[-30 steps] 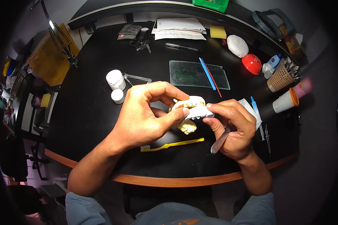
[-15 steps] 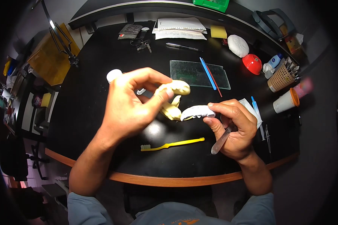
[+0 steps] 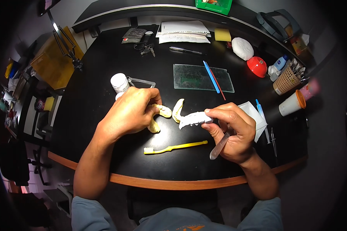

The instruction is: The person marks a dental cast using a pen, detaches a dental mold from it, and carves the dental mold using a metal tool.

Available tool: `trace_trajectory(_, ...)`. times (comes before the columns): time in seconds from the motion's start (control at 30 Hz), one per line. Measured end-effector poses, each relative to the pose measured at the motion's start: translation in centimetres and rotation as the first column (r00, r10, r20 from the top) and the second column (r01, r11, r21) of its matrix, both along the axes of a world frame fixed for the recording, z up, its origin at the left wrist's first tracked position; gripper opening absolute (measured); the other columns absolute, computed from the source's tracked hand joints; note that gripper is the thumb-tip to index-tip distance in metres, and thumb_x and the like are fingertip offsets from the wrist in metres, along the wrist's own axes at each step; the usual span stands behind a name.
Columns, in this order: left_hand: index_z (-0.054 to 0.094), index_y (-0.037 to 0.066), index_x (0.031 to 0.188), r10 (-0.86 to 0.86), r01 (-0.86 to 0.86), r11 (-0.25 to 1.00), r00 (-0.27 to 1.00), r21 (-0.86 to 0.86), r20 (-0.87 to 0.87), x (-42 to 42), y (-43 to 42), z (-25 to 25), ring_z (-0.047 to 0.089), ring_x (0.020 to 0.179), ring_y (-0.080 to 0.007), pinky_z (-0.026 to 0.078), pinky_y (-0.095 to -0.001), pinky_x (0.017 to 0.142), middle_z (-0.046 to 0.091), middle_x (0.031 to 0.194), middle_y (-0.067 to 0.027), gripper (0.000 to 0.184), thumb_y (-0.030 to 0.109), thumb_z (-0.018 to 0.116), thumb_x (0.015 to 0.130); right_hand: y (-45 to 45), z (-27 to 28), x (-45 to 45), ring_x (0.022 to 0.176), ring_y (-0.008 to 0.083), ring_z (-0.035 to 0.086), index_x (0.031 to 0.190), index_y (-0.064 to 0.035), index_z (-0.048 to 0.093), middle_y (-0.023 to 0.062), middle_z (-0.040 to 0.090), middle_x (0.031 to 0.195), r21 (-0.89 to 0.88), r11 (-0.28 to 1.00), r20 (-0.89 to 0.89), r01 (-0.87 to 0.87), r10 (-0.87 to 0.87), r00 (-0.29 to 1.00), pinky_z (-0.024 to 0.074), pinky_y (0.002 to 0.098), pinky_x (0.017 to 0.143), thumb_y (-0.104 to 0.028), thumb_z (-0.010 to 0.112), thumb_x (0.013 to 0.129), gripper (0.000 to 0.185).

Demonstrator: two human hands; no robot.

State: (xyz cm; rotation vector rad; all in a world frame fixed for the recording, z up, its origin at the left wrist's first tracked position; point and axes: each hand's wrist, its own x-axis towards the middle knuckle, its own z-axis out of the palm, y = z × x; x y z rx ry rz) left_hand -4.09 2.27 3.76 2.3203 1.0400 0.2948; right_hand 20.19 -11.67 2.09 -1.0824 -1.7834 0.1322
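Observation:
My left hand [image 3: 137,111] is closed on a yellow dental cast [image 3: 154,126], a curved piece with tooth shapes, low over the black table. I cannot tell whether the cast rests on the surface. Just to its right stands a second yellow dental cast [image 3: 177,112], partly behind a white tooth-row piece [image 3: 195,119]. My right hand [image 3: 235,133] pinches that white piece between thumb and fingertips. Tucked in the same hand is a tool with a greyish, round-ended handle [image 3: 219,148]; its other end is hidden. A yellow toothbrush [image 3: 175,147] lies below both hands.
A white jar [image 3: 120,82] stands behind my left hand. Farther back are a glass plate [image 3: 189,77] with a blue stick [image 3: 212,77] across it, papers [image 3: 185,29] and a pen [image 3: 185,50]. To the right are a red bowl [image 3: 257,66], a cup [image 3: 290,104] and tweezers [image 3: 273,141].
My left hand has moved down and left, lowering its yellow cast toward the table and uncovering the jar. My right hand has shifted slightly left and turned the white piece.

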Motion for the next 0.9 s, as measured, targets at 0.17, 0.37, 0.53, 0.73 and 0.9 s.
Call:
trace_trajectory(0.17,0.076,-0.003,0.100,-0.044,0.044,0.998,0.999,0.052,-0.009,-0.2,0.2,-0.5,0.078,0.089,-0.0324,0.060,-0.0414,0.083,0.078,0.087,-0.0193,0.011,0.004,0.077,0.092,-0.1,0.0,-0.1,0.082,0.0197,0.074,0.113,0.0025,0.076,0.0144,0.075,0.097,-0.002,0.999,-0.029,-0.037,0.037,0.999,0.0586,0.0290,0.064,0.001,0.088,0.085,0.031)
trace_trajectory(0.37,0.078,-0.003,0.109,-0.095,0.054,0.972,0.981,0.230,0.170,0.0,-0.1,-0.2,0.077,0.091,-0.0253,0.060,-0.0372,0.086,0.077,0.102,-0.0180,0.019,0.005,0.076,0.092,-0.1,-0.1,0.0,0.080,0.0199,0.073,0.113,0.0019,0.076,0.0138,0.075,0.097,-0.017,0.999,-0.031,-0.038,0.037,0.999,0.0572,0.0291,0.063,0.000,0.088,0.085,0.031)
trace_trajectory(0.53,0.072,-0.004,0.132,-0.108,0.410,0.804,0.813,-0.430,0.573,0.4,-2.1,2.3,0.074,0.101,-0.0162,0.059,-0.0317,0.089,0.078,0.115,-0.0115,0.033,0.014,0.071,0.104,0.0,-0.2,0.0,0.079,0.0196,0.073,0.114,0.0006,0.077,0.0127,0.074,0.096,-0.008,0.999,-0.009,-0.040,0.040,0.999,0.0567,0.0300,0.063,-0.002,0.088,0.086,0.030)
trace_trajectory(0.73,0.071,-0.005,0.131,-0.059,0.506,0.725,0.722,-0.468,0.689,1.7,-2.7,0.3,0.076,0.105,-0.0183,0.061,-0.0321,0.094,0.079,0.114,-0.0137,0.035,-0.003,0.076,0.097,0.0,-0.4,-0.1,0.076,0.0181,0.070,0.115,0.0015,0.076,0.0137,0.071,0.100,-0.010,0.999,0.003,-0.034,0.034,0.999,0.0547,0.0292,0.062,-0.008,0.088,0.089,0.029)
trace_trajectory(0.9,0.071,-0.005,0.129,-0.051,0.396,0.821,0.768,-0.412,0.638,1.8,-3.1,0.8,0.076,0.106,-0.0185,0.062,-0.0323,0.094,0.079,0.115,-0.0135,0.036,-0.003,0.079,0.094,-0.2,0.3,0.6,0.086,0.0175,0.061,0.117,0.0039,0.074,0.0167,0.061,0.114,0.048,0.997,-0.031,0.061,-0.060,0.998,0.0503,0.0289,0.074,-0.038,0.053,0.108,0.047)
